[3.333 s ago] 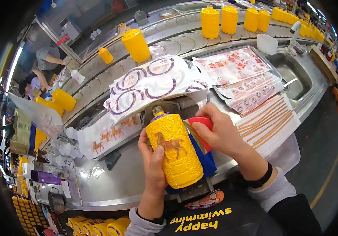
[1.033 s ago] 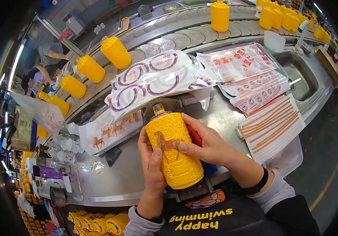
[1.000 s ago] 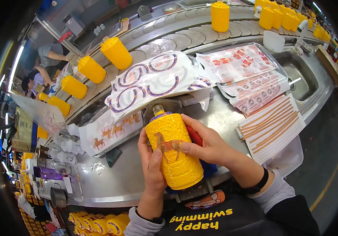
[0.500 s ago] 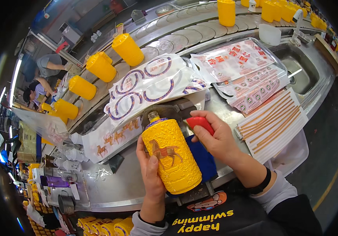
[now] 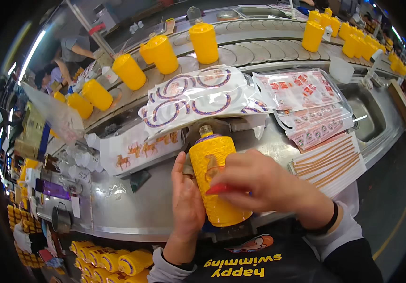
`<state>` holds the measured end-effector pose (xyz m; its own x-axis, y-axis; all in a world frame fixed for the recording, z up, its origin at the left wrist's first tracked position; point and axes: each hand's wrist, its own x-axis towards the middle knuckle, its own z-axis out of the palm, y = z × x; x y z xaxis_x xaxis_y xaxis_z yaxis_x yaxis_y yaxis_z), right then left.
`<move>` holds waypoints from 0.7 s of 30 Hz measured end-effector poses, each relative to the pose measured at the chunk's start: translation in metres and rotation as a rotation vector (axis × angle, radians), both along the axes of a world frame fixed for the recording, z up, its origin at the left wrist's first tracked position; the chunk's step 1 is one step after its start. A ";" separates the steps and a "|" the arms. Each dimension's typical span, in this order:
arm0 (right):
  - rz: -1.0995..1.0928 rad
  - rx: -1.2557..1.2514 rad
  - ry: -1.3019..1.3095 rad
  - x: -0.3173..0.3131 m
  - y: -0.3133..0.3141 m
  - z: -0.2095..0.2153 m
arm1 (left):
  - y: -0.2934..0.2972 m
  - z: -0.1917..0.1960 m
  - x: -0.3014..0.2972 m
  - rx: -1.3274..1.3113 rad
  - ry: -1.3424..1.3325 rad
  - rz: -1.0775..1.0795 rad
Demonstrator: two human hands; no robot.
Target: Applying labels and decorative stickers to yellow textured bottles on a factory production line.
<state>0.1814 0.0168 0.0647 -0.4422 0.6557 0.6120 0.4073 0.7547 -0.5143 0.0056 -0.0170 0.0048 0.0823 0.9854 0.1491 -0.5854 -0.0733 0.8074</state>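
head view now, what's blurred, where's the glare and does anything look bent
In the head view, the bare right hand and its small red tool look smeared, probably by motion; in the head view, white glare spots the shiny steel counter; also in the head view, the long grey conveyor bows, likely from the fisheye lens, and the corners go black.

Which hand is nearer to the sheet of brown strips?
Right. The right hand is over the yellow bottle, left of the sheet of brown strips; the left hand is farther left, beside the bottle.
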 end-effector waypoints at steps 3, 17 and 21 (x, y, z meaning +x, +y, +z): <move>-0.144 -0.113 0.091 -0.006 0.037 0.000 | 0.001 0.003 -0.002 0.020 0.074 -0.019; 0.126 -0.440 0.035 0.035 -0.040 0.004 | -0.012 -0.018 -0.025 0.523 0.981 0.251; -0.111 -0.256 0.024 0.071 -0.009 0.012 | -0.015 -0.022 -0.023 0.514 0.951 0.250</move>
